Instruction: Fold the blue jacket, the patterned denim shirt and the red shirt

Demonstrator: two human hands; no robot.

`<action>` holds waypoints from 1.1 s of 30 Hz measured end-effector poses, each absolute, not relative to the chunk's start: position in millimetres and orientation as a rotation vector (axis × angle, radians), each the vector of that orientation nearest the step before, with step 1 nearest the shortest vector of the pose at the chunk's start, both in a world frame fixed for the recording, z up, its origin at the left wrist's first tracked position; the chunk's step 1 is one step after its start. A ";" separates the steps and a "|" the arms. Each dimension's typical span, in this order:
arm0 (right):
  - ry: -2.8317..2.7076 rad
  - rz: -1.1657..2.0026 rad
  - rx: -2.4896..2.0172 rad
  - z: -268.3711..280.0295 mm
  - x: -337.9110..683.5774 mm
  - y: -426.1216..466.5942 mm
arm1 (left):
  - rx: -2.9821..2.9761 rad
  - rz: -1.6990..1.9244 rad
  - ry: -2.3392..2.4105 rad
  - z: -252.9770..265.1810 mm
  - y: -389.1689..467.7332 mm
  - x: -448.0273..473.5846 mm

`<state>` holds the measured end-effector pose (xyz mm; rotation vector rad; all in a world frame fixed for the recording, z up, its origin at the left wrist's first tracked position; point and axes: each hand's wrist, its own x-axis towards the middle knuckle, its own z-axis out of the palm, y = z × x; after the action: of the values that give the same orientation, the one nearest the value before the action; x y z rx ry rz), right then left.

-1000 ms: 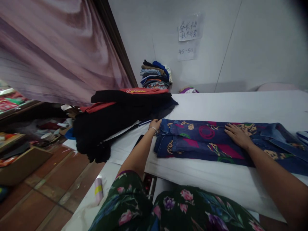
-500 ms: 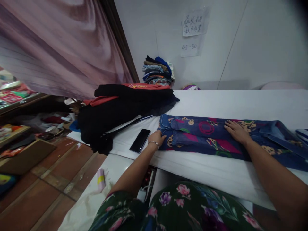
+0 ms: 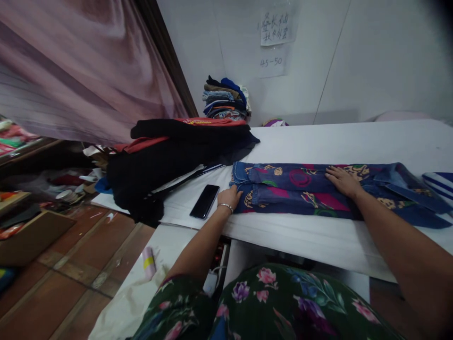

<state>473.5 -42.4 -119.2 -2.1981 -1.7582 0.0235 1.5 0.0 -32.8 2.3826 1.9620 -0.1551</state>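
A folded denim jacket [image 3: 290,189], dark blue with pink, green and tan prints, stretches lengthwise along the white table, its collar end to the right. My left hand [image 3: 230,197], with a bracelet at the wrist, grips the frayed hem at the left end, fingers curled over the edge. Toward the collar end, my right hand [image 3: 343,182] lies flat on the upper side of the cloth, fingers stretched out. Just left of my left hand, a black phone [image 3: 205,201] rests on the table.
Black clothing [image 3: 152,160] is heaped over a red garment at the left, partly hanging off the table [image 3: 318,141]. A stack of folded clothes [image 3: 225,101] stands against the wall. A striped cloth [image 3: 439,184] lies at the right. A pink-and-yellow roll [image 3: 149,262] sits on a lower surface.
The camera view has shifted slightly, so most things appear a little further left and up. My hands keep their places on the jacket; more of its collar end shows.
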 end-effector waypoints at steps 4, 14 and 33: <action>-1.770 0.041 -2.180 -117.8 473.3 -43.0 | 2.368 -0.159 1.940 -29.7 9.8 -2.4; -1.742 0.085 -2.193 -111.4 467.8 -44.5 | 2.651 0.512 1.215 -40.3 -27.4 6.2; -1.716 0.112 -2.204 -103.9 462.8 -46.6 | 2.693 0.113 1.241 -25.9 -17.7 30.7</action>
<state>462.8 -46.6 -103.9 -2.2039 -1.7162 0.1115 30.7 -17.7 -25.9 2.6929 1.2407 0.1128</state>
